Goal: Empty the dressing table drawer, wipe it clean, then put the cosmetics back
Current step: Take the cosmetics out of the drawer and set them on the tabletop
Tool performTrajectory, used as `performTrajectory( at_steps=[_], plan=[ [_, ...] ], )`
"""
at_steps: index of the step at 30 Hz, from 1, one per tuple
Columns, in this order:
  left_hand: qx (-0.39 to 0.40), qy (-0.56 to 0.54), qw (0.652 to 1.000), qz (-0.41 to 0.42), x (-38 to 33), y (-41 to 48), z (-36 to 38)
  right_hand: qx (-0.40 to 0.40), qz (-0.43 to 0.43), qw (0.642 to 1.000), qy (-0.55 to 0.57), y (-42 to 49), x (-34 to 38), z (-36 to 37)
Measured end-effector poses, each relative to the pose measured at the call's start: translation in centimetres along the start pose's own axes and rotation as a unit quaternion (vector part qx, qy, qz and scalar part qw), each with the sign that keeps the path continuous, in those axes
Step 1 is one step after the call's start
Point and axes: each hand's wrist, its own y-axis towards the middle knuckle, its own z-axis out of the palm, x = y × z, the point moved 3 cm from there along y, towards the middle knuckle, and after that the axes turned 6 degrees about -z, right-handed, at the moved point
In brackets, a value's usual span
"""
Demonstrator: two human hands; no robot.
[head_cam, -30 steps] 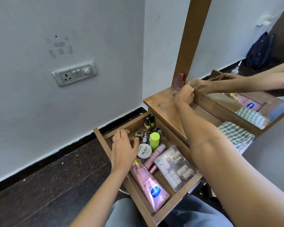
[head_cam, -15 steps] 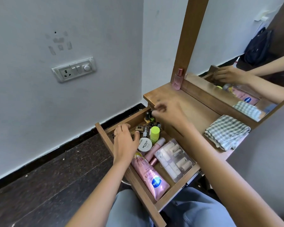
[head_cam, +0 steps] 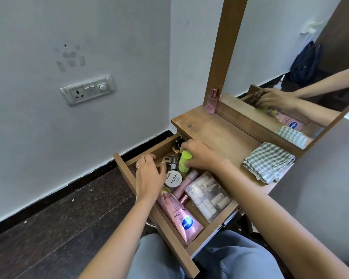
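Wooden drawer (head_cam: 127,176), right hand (head_cam: 201,158) around green bottle (head_cam: 183,165) (left hand (head_cam: 149,178) alongside)

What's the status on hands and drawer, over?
Right hand grips lime green bottle in drawer. Left hand among small items, grip unclear. Drawer mostly full; pink perfume bottle on tabletop. Nothing blocking.

Switch plate (head_cam: 87,90) on white wall (head_cam: 28,137), dark floor (head_cam: 48,218).
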Motion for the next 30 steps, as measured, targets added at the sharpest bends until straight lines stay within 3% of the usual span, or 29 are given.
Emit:
performTrajectory(
  at_steps=[4, 8, 14, 25, 30],
  plan=[
    [-0.007, -0.004, 1.0, 0.005, 0.0, 0.1, 0.0, -0.184, 0.083, 0.965, 0.166, -1.1, -1.6, -6.5],
    [-0.009, -0.008, 1.0, 0.007, 0.0, 0.1, 0.2, -0.29, 0.19, 0.929, 0.129, -0.6, -6.1, -11.5],
    [-0.006, -0.013, 1.0, 0.007, 0.1, 0.1, 0.2, -0.276, 0.271, 0.919, 0.068, 2.1, -10.5, -11.1],
    [-0.007, -0.016, 1.0, 0.0, 0.2, 0.2, 0.2, -0.27, 0.236, 0.93, -0.081, 4.5, -10.6, -10.4],
    [-0.005, -0.017, 1.0, 0.003, 0.0, 0.2, 0.3, -0.267, 0.255, 0.914, -0.169, 4.7, -10.7, -10.1]
  ],
)
